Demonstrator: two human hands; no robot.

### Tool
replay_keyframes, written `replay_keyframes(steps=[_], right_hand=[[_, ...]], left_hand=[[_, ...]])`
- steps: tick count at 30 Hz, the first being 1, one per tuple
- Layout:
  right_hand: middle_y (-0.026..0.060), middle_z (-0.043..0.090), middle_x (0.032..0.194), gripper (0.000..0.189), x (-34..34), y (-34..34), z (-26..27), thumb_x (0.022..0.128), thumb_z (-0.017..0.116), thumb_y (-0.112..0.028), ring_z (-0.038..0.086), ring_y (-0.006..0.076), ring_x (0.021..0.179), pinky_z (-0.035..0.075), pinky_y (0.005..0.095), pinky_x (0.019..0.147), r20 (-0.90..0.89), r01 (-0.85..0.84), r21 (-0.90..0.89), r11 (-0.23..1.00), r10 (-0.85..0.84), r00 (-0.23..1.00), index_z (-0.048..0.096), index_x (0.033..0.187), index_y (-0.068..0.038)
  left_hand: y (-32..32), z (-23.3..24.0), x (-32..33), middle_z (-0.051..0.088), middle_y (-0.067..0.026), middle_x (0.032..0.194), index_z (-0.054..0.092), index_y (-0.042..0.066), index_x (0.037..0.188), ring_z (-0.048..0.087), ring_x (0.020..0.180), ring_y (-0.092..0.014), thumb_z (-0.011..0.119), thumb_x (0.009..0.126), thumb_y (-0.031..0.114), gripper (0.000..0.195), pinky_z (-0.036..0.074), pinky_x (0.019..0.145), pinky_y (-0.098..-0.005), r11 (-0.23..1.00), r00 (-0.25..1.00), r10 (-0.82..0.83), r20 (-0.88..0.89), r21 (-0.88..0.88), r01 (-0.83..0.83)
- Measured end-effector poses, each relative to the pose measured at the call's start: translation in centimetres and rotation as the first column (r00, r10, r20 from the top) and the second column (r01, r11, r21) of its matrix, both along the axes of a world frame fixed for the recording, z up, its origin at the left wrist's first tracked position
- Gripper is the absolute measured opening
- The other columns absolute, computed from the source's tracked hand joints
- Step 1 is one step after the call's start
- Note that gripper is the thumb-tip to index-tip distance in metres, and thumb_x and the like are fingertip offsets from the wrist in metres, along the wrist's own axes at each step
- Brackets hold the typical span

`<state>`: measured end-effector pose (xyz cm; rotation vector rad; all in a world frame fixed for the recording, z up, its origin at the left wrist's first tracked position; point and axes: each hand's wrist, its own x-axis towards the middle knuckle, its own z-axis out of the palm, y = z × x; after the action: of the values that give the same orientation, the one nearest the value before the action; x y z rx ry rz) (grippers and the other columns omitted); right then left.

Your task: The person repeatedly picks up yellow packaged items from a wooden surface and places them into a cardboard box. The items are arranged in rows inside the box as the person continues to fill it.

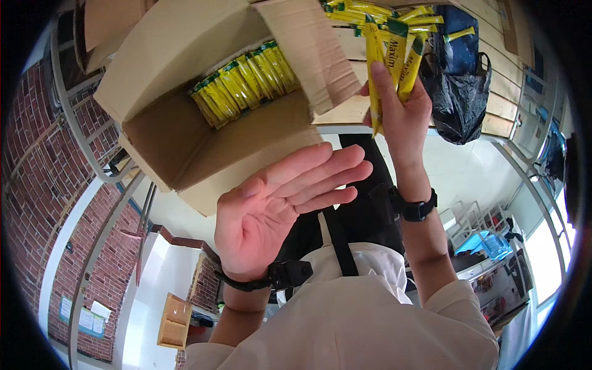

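My right hand [400,108] is closed around several yellow Maxim stick packets [395,55] with green ends, held upright and slightly fanned. Palm up and fingers extended, my left hand [286,203] holds nothing, in front of the near side of an open cardboard box [222,159]. Inside the box, a row of yellow stick packets [245,83] stands side by side along the far wall. More loose yellow stick packets [365,14] lie in a pile on the wooden slatted table, beyond my right hand.
A black plastic bag [458,101] hangs over the front edge of the slatted table [497,104], at the right. Beside it is a dark blue item [458,46]. One box flap [314,51] folds out towards my right hand. Another cardboard box [113,23] stands at the upper left.
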<state>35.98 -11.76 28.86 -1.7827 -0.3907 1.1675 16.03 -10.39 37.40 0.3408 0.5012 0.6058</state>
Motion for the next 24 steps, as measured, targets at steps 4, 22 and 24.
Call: replay_keyframes(steps=[4,22,24], right_hand=[[0.0017,0.062,0.067,0.027,-3.5,1.7,2.0,0.092,0.068,-0.028,0.052,0.0048,0.047,0.041,0.0211,0.039,0.112,-0.042,0.044,0.998,0.037,0.993,0.062,0.1,-0.003],[0.0129,0.067,0.102,0.026,-14.2,4.9,1.4,0.101,0.051,-0.02,0.069,0.0212,0.09,0.057,0.032,0.08,-0.37,-0.275,0.073,0.959,0.282,0.885,0.058,0.112,0.003],[0.0128,0.067,0.102,0.025,-14.6,5.1,1.4,0.101,0.051,-0.018,0.068,0.0209,0.091,0.056,0.0321,0.081,-0.365,-0.3,0.073,0.951,0.306,0.879,0.055,0.115,0.002]], left_hand=[[0.4,0.0,-3.1,0.028,-0.0365,0.147,0.023,-0.01,0.146,0.027,0.136,-0.054,0.019,0.101,0.037,0.066,0.031,0.111,-0.0559,0.995,0.995,0.093,0.042,-0.032,-0.092],[2.0,0.0,-12.7,0.016,-0.0312,0.152,0.012,-0.01,0.147,0.022,0.139,-0.045,0.026,0.102,0.017,0.055,0.029,0.114,-0.0483,0.847,0.869,0.476,0.135,-0.337,-0.412],[2.0,-1.0,-13.8,0.041,-0.0258,0.13,0.032,-0.01,0.138,0.046,0.115,-0.034,0.033,0.102,0.018,0.045,0.042,0.093,-0.038,0.878,0.899,0.437,0.011,-0.221,-0.424]])
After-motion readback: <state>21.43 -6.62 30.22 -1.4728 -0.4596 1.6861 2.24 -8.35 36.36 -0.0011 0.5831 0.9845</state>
